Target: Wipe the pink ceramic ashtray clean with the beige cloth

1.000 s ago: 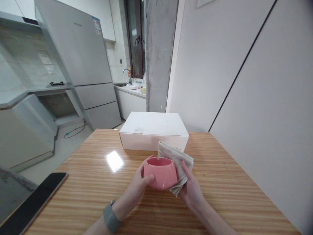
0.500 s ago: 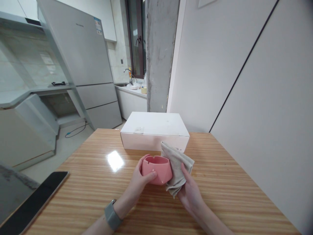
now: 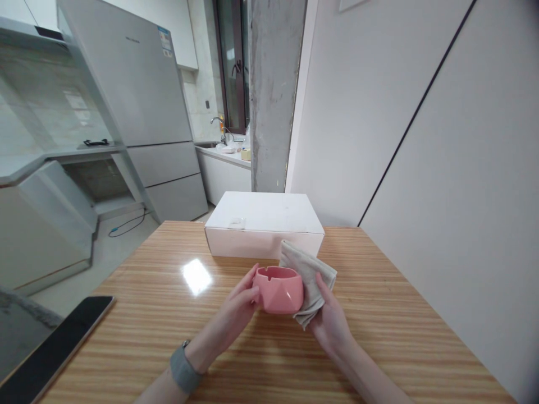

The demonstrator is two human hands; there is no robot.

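Note:
A pink faceted ashtray with notches in its rim is held above the table in front of me. My left hand grips its left side, thumb on the near face and fingers behind. In my right hand is a folded grey-beige cloth, pinched between thumb and fingers. The cloth presses against the ashtray's right side, and part of my right fingers is hidden behind it. A grey band circles my left wrist.
Behind the hands, a white closed box sits at the far side of the wood-grain table. A dark flat phone-like slab lies along the left edge. A white wall rises at the right.
The ashtray has turned and shifted slightly right, showing another facet. My left thumb has slid back to its left edge, and the cloth has moved a little right with it.

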